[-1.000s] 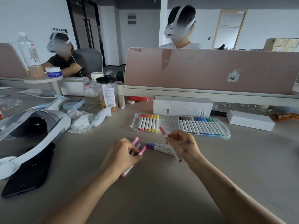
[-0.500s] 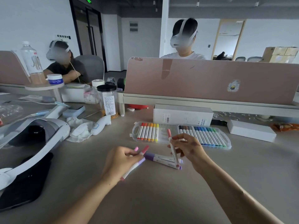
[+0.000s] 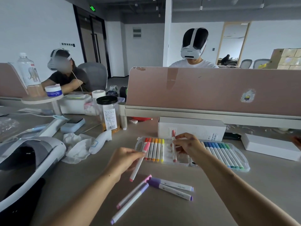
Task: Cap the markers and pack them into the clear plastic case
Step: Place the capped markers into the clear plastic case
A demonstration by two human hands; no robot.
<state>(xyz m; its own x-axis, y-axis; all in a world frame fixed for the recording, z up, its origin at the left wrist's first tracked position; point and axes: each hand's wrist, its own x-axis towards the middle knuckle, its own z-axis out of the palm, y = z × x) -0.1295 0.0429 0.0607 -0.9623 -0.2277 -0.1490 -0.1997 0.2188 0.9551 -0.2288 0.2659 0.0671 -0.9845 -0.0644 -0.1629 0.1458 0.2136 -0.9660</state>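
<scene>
Right hand (image 3: 189, 147) pinching red marker (image 3: 174, 150) over case (image 3: 246, 168) gap, left hand (image 3: 124, 159) gripping pink marker (image 3: 139, 161); you're aiming to lay red marker parallel beside yellow marker (image 3: 162, 150).

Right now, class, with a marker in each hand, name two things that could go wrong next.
The red marker in the right hand hangs over the clear case's unfilled middle; it might land askew across the slots. Four loose markers lie near the left hand and its pink marker; a forearm might sweep them away.

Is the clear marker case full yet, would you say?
Not full: the clear case shows empty middle slots; four markers lie loose on the desk.
</scene>
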